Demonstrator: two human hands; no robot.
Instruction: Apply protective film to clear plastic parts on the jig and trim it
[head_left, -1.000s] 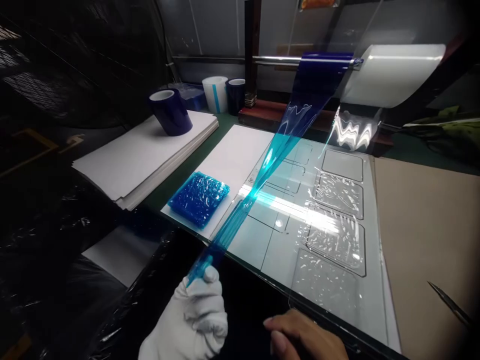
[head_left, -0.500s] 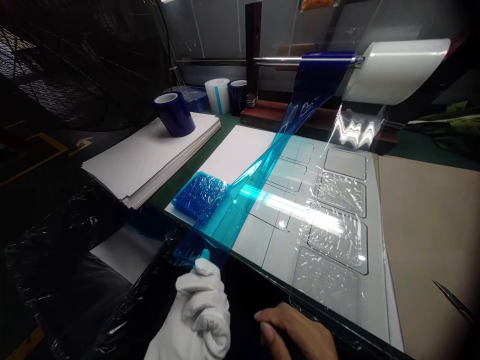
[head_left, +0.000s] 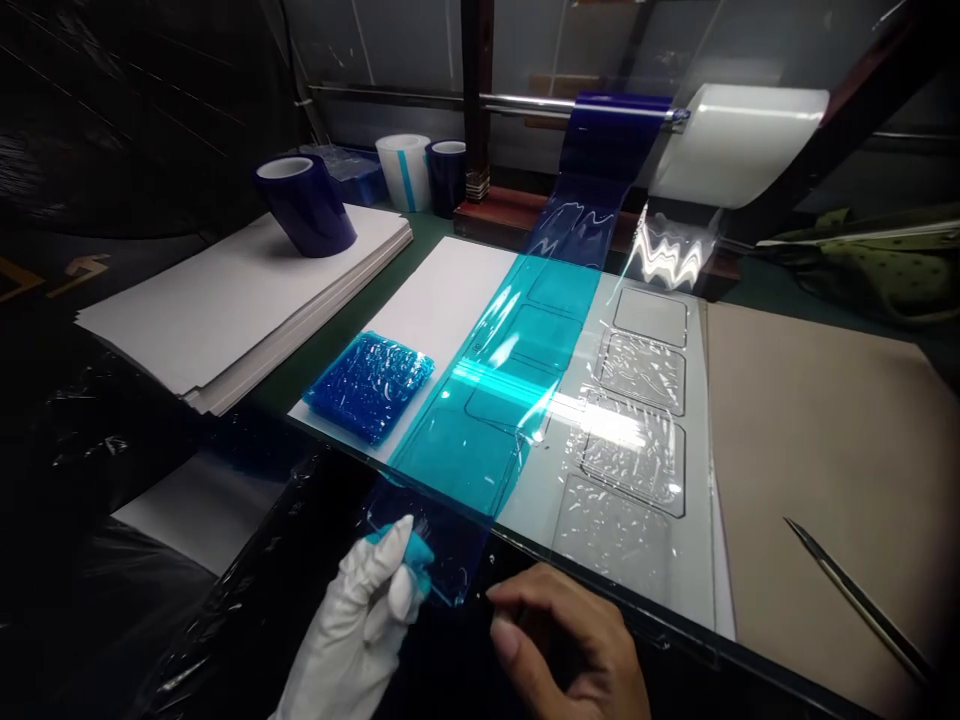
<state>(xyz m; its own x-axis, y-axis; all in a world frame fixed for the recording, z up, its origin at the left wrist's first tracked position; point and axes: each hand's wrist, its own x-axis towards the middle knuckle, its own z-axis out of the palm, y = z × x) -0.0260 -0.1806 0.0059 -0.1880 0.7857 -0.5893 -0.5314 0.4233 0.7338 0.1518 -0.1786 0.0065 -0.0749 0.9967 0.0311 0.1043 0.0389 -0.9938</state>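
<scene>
Blue film (head_left: 480, 400): a wide strip running from the roll (head_left: 615, 125) on the bar well ahead of the hands down to their fingertips, lying over the left column of outlined panels — it could trap air or crease if the near end is let go unevenly.
Glass sheet (head_left: 705, 560): just ahead of both hands on the desk (head_left: 810, 420); its near edge overhangs the dark front, so a hard pull on the film may well shift it.
Left hand (head_left: 367, 610): white-gloved, pinching the film's near left corner; a slip there would likely skew the strip off the outlines.
Right hand (head_left: 570, 650): bare, fingers curled at the film's near right edge — whether it grips the film I cannot tell.
Tweezers (head_left: 855, 595): well right of the right hand, clear of the film.
</scene>
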